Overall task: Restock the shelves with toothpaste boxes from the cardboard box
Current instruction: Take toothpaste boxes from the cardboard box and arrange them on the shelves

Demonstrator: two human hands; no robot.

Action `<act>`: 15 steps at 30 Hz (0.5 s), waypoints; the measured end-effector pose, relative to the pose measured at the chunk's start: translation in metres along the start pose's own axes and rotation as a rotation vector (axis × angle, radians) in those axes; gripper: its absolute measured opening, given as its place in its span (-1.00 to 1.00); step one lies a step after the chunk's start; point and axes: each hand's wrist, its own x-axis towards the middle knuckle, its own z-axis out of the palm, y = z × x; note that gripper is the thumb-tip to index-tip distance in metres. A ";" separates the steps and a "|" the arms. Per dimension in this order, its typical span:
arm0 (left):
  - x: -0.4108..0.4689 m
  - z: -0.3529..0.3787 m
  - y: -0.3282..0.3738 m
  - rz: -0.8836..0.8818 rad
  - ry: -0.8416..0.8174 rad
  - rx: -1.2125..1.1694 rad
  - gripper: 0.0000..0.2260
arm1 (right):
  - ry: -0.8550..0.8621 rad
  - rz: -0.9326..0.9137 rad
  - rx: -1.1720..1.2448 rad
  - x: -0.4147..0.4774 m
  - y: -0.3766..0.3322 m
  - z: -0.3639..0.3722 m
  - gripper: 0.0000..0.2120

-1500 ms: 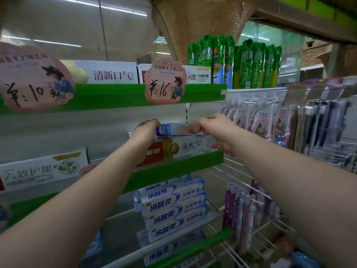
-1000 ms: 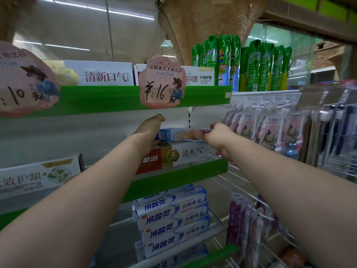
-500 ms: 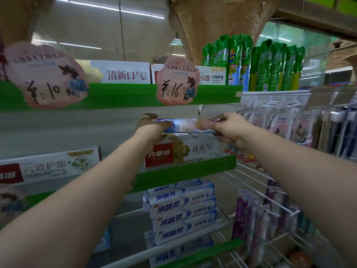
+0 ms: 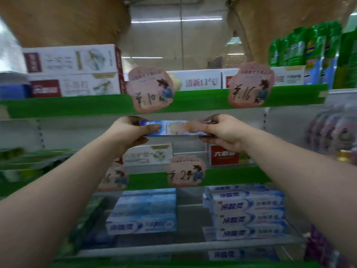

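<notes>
pinching one toothpaste box [image 4: 174, 128] between left hand [image 4: 129, 130] and right hand [image 4: 222, 132], not yet shelving it, shelf gap [image 4: 189, 151] waiting just below.

I hold a slim blue toothpaste box [image 4: 174, 128] level in front of me, long side running left to right, its printed face with the word FROZEN and a pale cartoon figure turned toward me. My left hand [image 4: 128, 132] pinches its left end, my right hand [image 4: 222, 130] its right end. It sits in the air between the upper green shelf edge [image 4: 77, 105] and the middle green shelf edge [image 4: 152, 180].
</notes>
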 end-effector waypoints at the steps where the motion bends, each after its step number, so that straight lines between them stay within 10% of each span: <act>1: -0.005 -0.017 -0.002 -0.029 0.019 -0.014 -0.81 | -0.026 0.001 0.009 0.004 0.002 0.017 -0.90; 15: -0.152 -0.223 -0.038 -0.194 0.510 0.008 -0.87 | -0.631 -0.064 -0.082 -0.018 0.011 0.253 -0.90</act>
